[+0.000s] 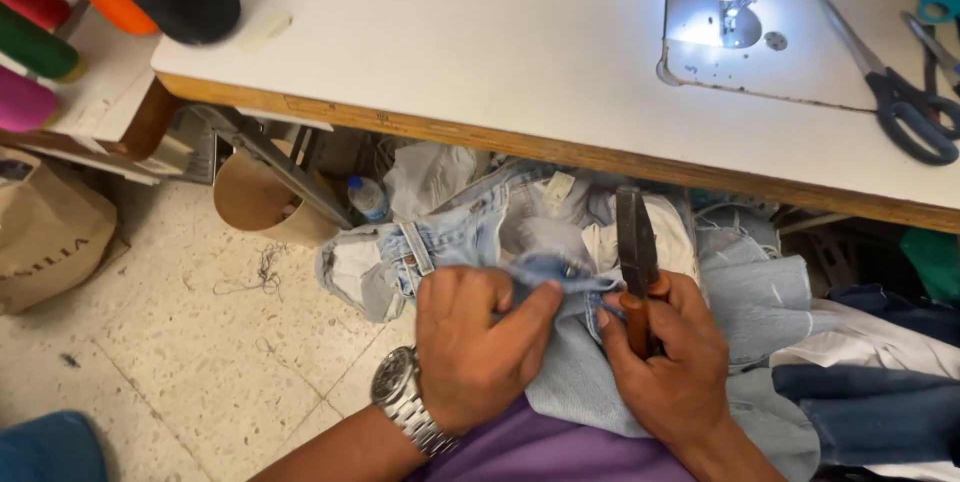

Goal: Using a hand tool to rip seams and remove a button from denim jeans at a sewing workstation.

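Observation:
My left hand [475, 342], with a metal watch on its wrist, pinches a fold of light blue denim jeans [450, 237] that lie across my lap. My right hand [670, 362] grips pliers [634, 242] with orange handles, their dark jaws pointing up, away from me. The thumb of that hand also touches the denim fold, where a small metal button or rivet [572, 268] shows between the two hands.
A white sewing table [480, 52] with a wooden edge spans the top, its lit needle plate [725, 27] at the right. Dark-handled scissors [905, 107] lie there. Thread cones [60, 12] stand at the upper left. A brown paper bag [45, 232] sits on the tiled floor. More clothes [860, 362] pile at the right.

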